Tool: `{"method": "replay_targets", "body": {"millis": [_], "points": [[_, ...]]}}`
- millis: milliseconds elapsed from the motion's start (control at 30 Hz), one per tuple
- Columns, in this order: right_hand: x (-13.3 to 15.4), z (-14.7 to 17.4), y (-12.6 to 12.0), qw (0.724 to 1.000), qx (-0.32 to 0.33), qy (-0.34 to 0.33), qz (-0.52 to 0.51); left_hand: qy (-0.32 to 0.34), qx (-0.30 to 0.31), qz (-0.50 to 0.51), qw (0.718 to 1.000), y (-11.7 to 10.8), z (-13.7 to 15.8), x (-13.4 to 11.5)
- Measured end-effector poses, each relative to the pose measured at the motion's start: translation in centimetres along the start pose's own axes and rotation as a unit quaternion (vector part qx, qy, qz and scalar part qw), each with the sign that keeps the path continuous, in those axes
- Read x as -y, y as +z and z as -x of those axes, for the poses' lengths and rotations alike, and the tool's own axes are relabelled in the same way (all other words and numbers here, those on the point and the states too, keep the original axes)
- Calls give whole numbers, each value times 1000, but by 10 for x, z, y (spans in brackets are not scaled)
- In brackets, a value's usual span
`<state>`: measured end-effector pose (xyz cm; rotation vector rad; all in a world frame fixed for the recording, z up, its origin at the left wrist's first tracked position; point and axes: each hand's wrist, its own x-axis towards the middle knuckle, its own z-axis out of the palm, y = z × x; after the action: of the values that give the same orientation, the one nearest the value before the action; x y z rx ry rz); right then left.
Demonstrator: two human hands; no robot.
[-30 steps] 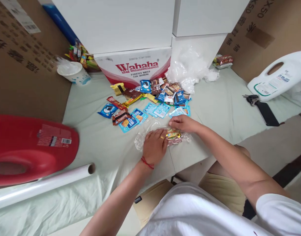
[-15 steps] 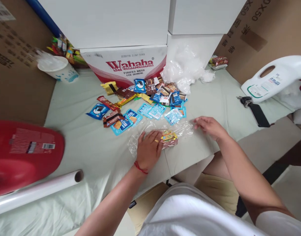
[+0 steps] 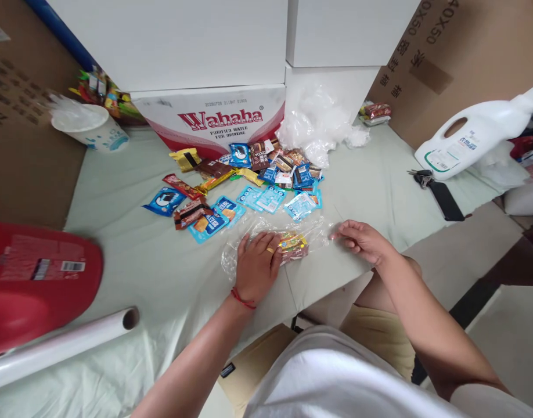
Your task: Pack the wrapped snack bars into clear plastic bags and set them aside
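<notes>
A clear plastic bag (image 3: 316,230) lies on the cloth-covered table in front of me, with yellow and brown wrapped snacks (image 3: 294,247) inside it. My left hand (image 3: 258,262) rests palm down over the left part of the bag, fingers laid flat and partly covering the snacks. At the bag's right end, my right hand (image 3: 360,239) pinches the plastic between thumb and forefinger. Just beyond the bag lie light-blue snack packets (image 3: 301,205) and a loose heap of wrapped bars and biscuits (image 3: 260,162).
Behind the heap stand a Wahaha carton (image 3: 214,119) and crumpled clear bags (image 3: 312,125). To the right are a white detergent bottle (image 3: 467,136), a black phone-like object (image 3: 446,200) and keys (image 3: 423,179). A red container (image 3: 44,278), a white roll (image 3: 66,342) and a paper cup (image 3: 87,130) are on the left.
My right hand has come nearer to me and slightly closer to the snacks, with the bag's right end under its fingertips. My left hand stays on the bag. The view has shifted slightly.
</notes>
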<state>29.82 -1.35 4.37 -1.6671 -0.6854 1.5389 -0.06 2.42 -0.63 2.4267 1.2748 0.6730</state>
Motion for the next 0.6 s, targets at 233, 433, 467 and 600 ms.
{"method": "replay_targets", "body": {"millis": [233,433,467,600], "points": [[-6,-4,29,989,56,99,-90,12,-8,-18,1000,1,0,2],[-6,-17,11,976,41,69,-203,2,4,-19,1000,-1,0,0],[-6,-16,5,974,34,68,-213,-1,5,-20,1000,-1,0,-1],[-10,-6,-2,986,2,80,-144,0,2,-24,1000,-1,0,-1]]}}
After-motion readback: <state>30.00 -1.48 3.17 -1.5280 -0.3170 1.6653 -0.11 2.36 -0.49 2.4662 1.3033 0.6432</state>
